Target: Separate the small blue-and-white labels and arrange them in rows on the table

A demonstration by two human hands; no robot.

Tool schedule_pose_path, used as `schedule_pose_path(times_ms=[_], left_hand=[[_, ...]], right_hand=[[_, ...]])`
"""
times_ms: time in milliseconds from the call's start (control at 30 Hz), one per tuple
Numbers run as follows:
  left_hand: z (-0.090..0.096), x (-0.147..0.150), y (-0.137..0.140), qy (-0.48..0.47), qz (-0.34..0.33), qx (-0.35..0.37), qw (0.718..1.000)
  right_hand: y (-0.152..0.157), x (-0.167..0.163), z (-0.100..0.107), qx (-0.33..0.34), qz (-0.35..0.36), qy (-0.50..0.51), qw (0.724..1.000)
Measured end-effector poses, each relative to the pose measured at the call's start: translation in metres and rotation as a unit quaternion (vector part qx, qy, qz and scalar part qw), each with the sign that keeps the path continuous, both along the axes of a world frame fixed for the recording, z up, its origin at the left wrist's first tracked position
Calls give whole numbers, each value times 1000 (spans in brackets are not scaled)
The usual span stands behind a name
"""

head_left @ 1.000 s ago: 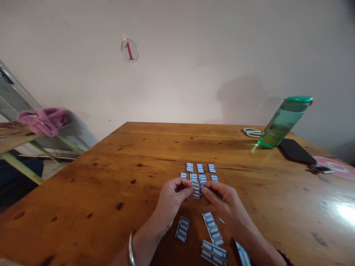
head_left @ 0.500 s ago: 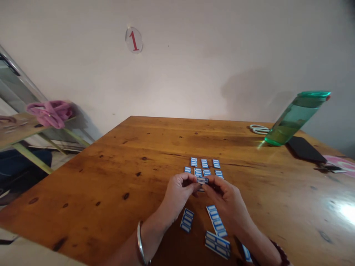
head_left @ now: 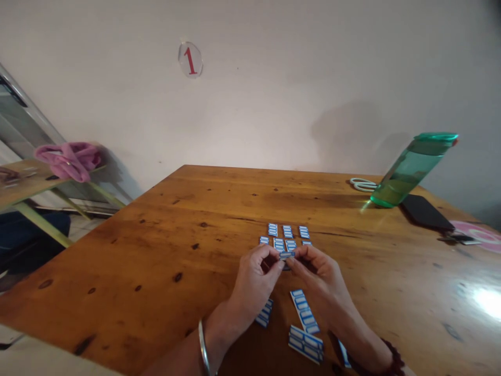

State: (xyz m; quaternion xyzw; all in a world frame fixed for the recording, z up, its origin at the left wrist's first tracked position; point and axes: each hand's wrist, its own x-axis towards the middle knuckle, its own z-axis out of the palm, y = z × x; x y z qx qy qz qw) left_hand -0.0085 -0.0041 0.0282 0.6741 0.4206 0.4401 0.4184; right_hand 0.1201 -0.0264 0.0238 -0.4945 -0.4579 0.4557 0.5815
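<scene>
Both hands pinch a small blue-and-white label strip (head_left: 287, 255) between thumbs and fingertips, just above the table. My left hand (head_left: 254, 277) grips its left end, and my right hand (head_left: 323, 277) its right end. Beyond my fingers lie rows of similar small label pieces (head_left: 287, 231), some partly hidden by my hands. A label piece (head_left: 264, 314) shows partly from behind my left wrist. Nearer me is a longer label strip (head_left: 305, 312), with a wider label sheet (head_left: 306, 344) below it. Another label piece (head_left: 344, 353) peeks out beside my right forearm.
A green bottle (head_left: 413, 169) stands at the table's right rear, beside a black phone-like slab (head_left: 426, 211), a white looped cable (head_left: 363, 184) and a pink round item (head_left: 479, 235). Left, a separate table (head_left: 23, 188) bears a pink cloth (head_left: 70, 159); a person's hand (head_left: 8, 174) rests there.
The held label strip has tilted and shows a narrower face. My left hand has shifted slightly right, covering more of the piece near its wrist. The view has moved a little.
</scene>
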Motion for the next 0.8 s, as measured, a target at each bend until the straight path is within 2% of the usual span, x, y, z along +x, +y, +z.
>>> schedule_pose_path(times_ms=[100, 200, 300, 367, 433, 533, 800], left_hand=[[5, -12, 5, 75, -106, -34, 991], [10, -31, 8, 235, -187, -21, 954], [12, -44, 4, 386, -202, 38, 900], [11, -45, -1, 449, -201, 67, 868], [9, -41, -7, 480, -204, 95, 848], [6, -34, -13, 490, -216, 129, 834], [3, -34, -15, 460, -240, 132, 845]], right_hand=[[0, 4, 3, 1, -18, -12, 1000], [1, 13, 5, 0, -53, -1, 999], [4, 25, 8, 3, -84, 19, 996], [5, 33, 10, 13, -105, 32, 994], [6, 40, 13, 28, -131, 49, 990], [7, 48, 17, 43, -163, 80, 983], [5, 51, 18, 42, -159, 97, 982]])
